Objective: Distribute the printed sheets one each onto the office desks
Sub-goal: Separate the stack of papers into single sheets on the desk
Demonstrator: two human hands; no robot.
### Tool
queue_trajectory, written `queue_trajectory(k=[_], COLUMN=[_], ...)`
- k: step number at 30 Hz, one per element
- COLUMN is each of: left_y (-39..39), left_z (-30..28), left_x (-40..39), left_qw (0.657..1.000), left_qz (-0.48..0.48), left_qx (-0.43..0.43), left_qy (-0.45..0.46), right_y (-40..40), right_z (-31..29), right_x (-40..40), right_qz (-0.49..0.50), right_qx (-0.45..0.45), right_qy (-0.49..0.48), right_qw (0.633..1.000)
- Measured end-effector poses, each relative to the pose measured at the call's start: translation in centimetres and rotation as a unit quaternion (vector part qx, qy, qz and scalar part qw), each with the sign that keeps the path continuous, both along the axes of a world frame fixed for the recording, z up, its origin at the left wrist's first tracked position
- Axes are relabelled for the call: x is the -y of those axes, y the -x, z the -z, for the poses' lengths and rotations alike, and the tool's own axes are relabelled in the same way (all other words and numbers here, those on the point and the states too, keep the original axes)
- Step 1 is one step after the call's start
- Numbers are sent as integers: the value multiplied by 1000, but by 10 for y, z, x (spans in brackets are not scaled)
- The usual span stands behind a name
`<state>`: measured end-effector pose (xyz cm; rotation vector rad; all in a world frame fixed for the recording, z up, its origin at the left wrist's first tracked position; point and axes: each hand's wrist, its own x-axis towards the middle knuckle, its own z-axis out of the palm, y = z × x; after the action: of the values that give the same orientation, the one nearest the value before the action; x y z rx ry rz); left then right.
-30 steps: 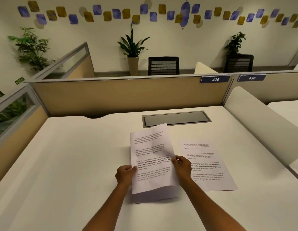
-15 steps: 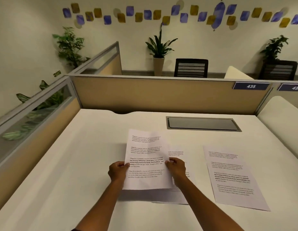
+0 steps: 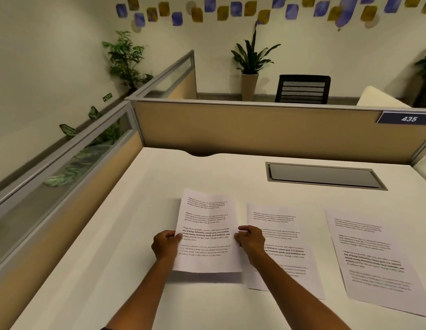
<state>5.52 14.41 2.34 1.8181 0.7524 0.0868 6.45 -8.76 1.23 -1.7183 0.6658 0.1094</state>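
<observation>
Gripping a printed sheet [image 3: 206, 232] by its side edges, left hand [image 3: 165, 245] and right hand [image 3: 251, 241] clamp fingers above the desk [image 3: 93, 270]; two sheets [image 3: 282, 246] at three o'clock risk a duplicate here.

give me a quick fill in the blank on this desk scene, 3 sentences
1. Both hands hold one printed sheet by its ____ edges.
2. ____ other sheets lie flat on the desk to the right of it.
3. The blue plate on the partition reads ____.

Missing words: side; two; 435
</observation>
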Motion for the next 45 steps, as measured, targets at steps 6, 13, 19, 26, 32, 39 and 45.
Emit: queue_trajectory(k=[6,13,19,26,32,39,45], left_y=[-3,-10,-17,-26,-31,-17,-7], left_z=[7,17,22,15,12,25,28], left_x=[-22,-31,-31,-4,49,115,157], left_qw=[999,999,995,980,968,925,880], left_qz=[23,31,33,89,193,335,427], left_qx=[-7,-21,-47,-20,48,61,57], left_qy=[-23,-28,-79,-175,-156,-169,-201], right_y=[0,6,8,11,19,36,47], right_z=[12,17,18,4,-2,7,11], right_x=[-21,-26,-22,-4,41,98,135], right_qz=[7,24,2,-7,18,43,66], right_qx=[-13,-7,8,59,74,29,-40], right_qy=[-2,-6,47,135,168,224,276], right_qw=[1000,1000,999,989,983,973,958])
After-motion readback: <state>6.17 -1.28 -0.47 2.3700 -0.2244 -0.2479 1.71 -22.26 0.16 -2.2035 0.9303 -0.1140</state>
